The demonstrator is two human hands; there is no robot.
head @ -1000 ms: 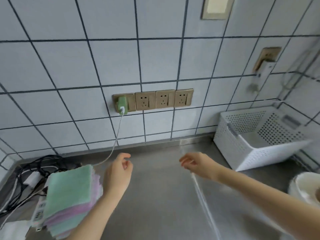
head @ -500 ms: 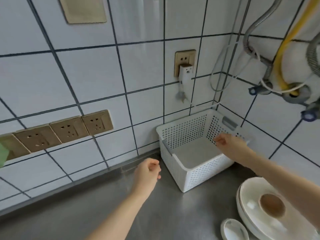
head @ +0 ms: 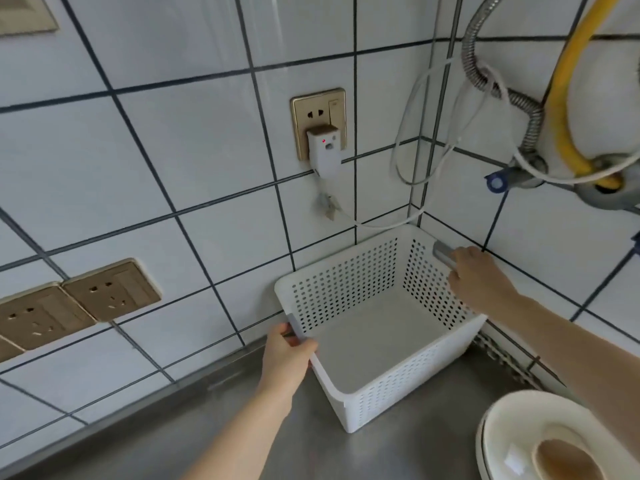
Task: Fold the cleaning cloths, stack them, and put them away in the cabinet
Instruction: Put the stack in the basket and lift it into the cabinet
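A white perforated plastic basket [head: 349,282] stands empty on the steel counter in the corner of the tiled walls. My left hand [head: 287,355] grips the grey handle on its left end. My right hand [head: 479,277] grips the grey handle [head: 441,252] on its right end. No cleaning cloths are in view now.
Stacked white bowls [head: 505,427] with a wooden spoon [head: 568,462] sit at the lower right on the steel counter [head: 242,441]. A white plug adapter [head: 323,152] with its cable hangs on the wall above the basket. Hoses and pipes [head: 502,91] run down the right wall.
The view has swung right, away from the stack of cloths. Both hands have reached the basket and closed on its two end handles.
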